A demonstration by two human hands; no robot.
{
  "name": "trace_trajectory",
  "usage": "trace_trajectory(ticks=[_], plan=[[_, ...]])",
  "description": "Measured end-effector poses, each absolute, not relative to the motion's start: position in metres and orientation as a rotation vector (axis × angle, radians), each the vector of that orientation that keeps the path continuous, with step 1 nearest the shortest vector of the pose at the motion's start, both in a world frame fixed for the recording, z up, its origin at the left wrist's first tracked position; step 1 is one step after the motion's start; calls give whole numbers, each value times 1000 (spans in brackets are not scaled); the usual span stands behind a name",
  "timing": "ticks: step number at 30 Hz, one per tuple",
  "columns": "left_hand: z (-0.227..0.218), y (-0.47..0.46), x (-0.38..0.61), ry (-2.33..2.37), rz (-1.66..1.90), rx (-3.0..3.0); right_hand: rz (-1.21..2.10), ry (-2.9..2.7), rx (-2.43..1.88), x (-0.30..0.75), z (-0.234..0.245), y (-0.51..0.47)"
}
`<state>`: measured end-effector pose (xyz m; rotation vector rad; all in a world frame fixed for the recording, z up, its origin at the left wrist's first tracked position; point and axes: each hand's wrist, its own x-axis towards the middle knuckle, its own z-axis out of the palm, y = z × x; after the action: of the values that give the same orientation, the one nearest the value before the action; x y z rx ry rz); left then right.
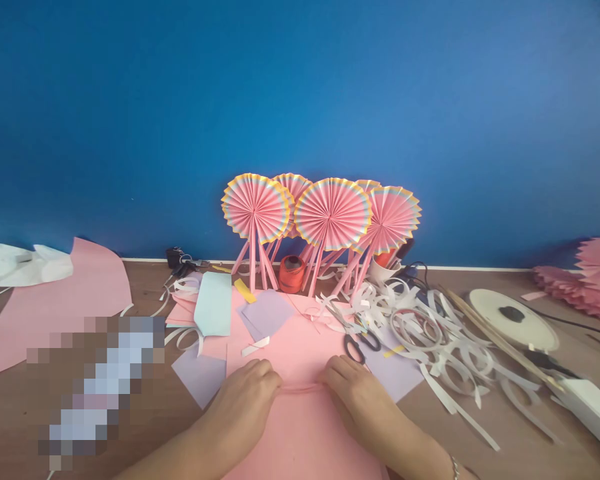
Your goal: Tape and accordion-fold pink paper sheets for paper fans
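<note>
My left hand and my right hand are closed on the two ends of a narrow fold in a sheet of pink paper. Bent fingers press the fold down, and the fingertips are partly hidden. Below the fold, pink paper runs toward me between my forearms. More pink paper lies flat beyond it, with a small white strip by my left hand. Scissors with black handles rest just past my right hand.
Pleated pink paper fans on sticks stand before the blue wall, around an orange roll. Curled white paper strips pile up on the right, near a round lid. A blurred-out object lies left, by large pink paper.
</note>
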<state>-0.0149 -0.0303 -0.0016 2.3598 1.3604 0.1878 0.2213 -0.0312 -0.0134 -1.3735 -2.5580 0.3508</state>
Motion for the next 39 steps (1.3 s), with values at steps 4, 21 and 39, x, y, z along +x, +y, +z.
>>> trace_trajectory(ticks=[4,21,39], plan=[[2,-28,-15,1356,276,2325,457,-2551,-1359,221,-12,-25],[2,-17,-17,1390,291,2099,595,-2395,-1483,215,-5,-23],[-24,-32,-10,1183,265,2850,3,-2590,-1141,210,-20,-28]])
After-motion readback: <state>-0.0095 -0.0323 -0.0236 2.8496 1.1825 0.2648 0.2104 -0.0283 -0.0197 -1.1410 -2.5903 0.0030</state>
